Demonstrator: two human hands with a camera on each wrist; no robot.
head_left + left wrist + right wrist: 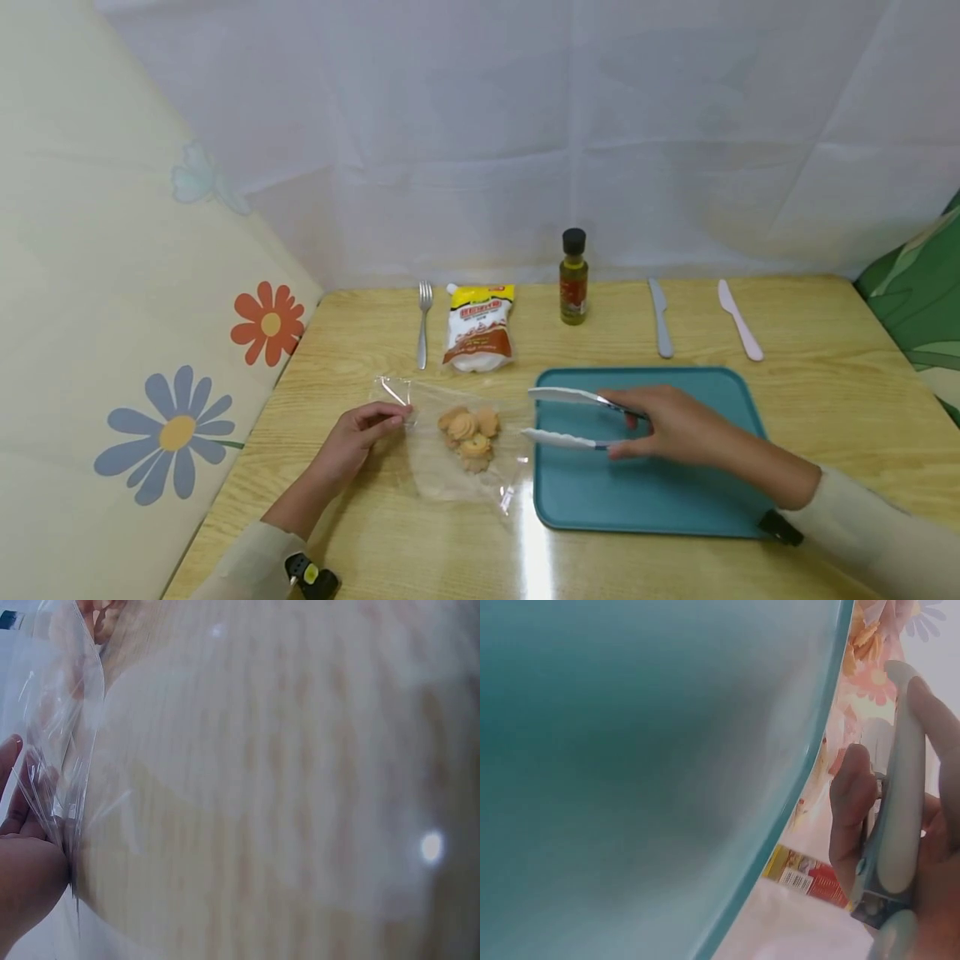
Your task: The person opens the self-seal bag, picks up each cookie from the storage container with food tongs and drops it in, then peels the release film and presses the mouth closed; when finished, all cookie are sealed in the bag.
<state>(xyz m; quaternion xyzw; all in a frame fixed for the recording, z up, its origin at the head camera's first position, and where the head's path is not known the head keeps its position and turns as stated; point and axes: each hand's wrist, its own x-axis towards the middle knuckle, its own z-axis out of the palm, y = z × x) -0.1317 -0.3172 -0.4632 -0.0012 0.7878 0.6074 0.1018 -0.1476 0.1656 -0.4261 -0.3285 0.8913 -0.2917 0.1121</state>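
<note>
Small pile of golden swirl cookies (468, 435) inside a clear plastic bag (450, 467), flat on the pale wooden table (825, 392), just left of the teal plastic tray (660, 500); white-tipped metal tongs (570, 417) open, tips at the bag's right side, not yet touching the cookies. Risks, as judged: bag mouth may collapse or slide if the pinch slips; hard squeeze could crumble a cookie. Left hand (358, 435) pinches the bag's left edge, forearm low; right hand (671, 427), fingers curled round the tong arms, hovers over the tray.
</note>
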